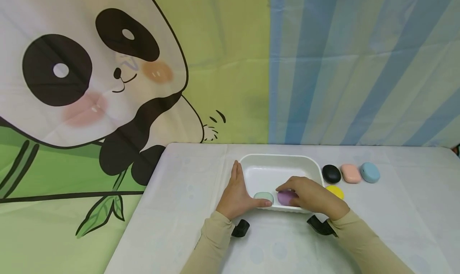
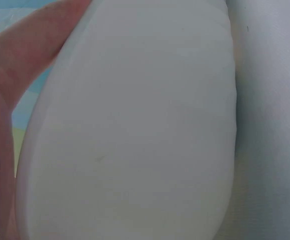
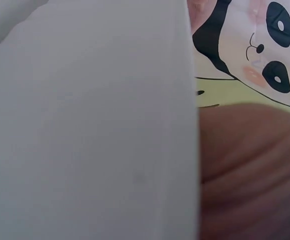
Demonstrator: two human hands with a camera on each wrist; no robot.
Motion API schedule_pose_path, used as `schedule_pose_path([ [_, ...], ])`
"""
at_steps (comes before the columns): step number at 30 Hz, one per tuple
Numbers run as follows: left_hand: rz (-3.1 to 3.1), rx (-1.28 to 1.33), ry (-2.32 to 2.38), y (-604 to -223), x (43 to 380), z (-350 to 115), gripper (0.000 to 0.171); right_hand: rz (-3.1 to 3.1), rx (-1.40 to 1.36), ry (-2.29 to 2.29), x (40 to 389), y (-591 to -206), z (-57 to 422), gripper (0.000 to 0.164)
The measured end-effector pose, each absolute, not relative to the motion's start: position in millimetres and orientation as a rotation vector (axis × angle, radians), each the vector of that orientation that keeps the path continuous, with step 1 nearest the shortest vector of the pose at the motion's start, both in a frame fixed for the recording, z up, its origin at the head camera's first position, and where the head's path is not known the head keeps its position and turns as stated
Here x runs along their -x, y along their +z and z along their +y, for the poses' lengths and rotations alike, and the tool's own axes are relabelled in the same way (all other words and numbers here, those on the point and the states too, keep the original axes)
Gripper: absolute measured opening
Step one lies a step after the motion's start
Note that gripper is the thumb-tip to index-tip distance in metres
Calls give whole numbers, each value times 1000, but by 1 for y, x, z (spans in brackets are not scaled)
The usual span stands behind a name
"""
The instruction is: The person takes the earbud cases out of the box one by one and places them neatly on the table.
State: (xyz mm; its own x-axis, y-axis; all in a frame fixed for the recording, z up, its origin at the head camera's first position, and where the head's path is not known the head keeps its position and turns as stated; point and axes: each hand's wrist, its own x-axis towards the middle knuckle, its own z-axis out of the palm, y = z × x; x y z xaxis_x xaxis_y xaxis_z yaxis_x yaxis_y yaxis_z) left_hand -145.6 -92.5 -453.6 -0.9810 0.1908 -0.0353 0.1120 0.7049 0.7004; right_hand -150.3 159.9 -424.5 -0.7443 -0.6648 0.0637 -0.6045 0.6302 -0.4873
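A white rectangular tray (image 1: 278, 178) sits on the table, with a pale green rounded piece (image 1: 264, 197) and a purple rounded piece (image 1: 285, 197) at its front inside. My left hand (image 1: 238, 196) rests at the tray's left front corner. Its fingers stand straight along the left side, and the thumb lies over the front rim beside the green piece. Reaching over the right rim, my right hand (image 1: 310, 194) pinches the purple piece between thumb and fingers. Both wrist views are mostly filled by the tray's outer wall (image 2: 135, 120), so the pieces are hidden there.
Right of the tray lie a black piece (image 1: 331, 174), a pink piece (image 1: 350, 173) and a light blue piece (image 1: 370, 172) in a row. A yellow piece (image 1: 335, 192) is partly hidden by my right hand. A panda-print curtain (image 1: 230, 66) hangs behind the white table (image 1: 413, 218).
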Motion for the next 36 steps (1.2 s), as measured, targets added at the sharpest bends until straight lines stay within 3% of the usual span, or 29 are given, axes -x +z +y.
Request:
schedule_pose_path([
  [24, 2818, -266, 1141, -452, 145, -92, 153, 2813, 970, -636, 152, -427, 157, 49],
  [36, 2813, -275, 1151, -453, 145, -93, 154, 2919, 965, -700, 147, -428, 162, 49],
])
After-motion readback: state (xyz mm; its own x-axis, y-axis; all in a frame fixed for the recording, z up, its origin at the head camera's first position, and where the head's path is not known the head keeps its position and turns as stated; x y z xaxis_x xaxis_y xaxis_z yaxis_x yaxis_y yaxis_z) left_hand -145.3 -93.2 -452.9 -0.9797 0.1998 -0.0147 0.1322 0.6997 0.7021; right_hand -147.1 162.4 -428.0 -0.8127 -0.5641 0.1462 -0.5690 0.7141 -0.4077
